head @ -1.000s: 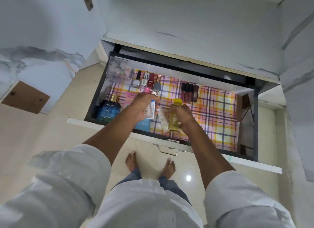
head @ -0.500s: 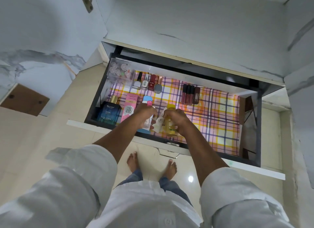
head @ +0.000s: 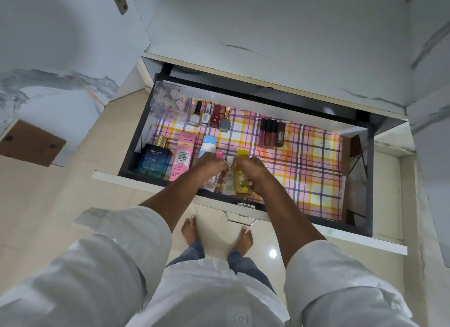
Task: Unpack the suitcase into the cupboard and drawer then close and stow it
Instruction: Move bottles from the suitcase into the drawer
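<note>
Over an open drawer (head: 131, 153), the left hand (head: 211, 165) grips a pink-capped tube (head: 219, 154); beside it, the right hand (head: 249, 169) clasps a yellow bottle (head: 241, 180).

Soft, even indoor light; wide-angle view with mild blur.

A small bright glare spot sits on the glossy floor tile (head: 273, 253) near the feet, hinting at a lamp overhead. The drawer (head: 246, 206) interior is well lit, its checked liner (head: 314, 170) paler toward the near right corner, while the black frame and right side fall into shade. Straight edges bow toward the borders. The white sleeves (head: 117, 261) at the bottom are soft and out of focus; small labels are only partly legible.
</note>
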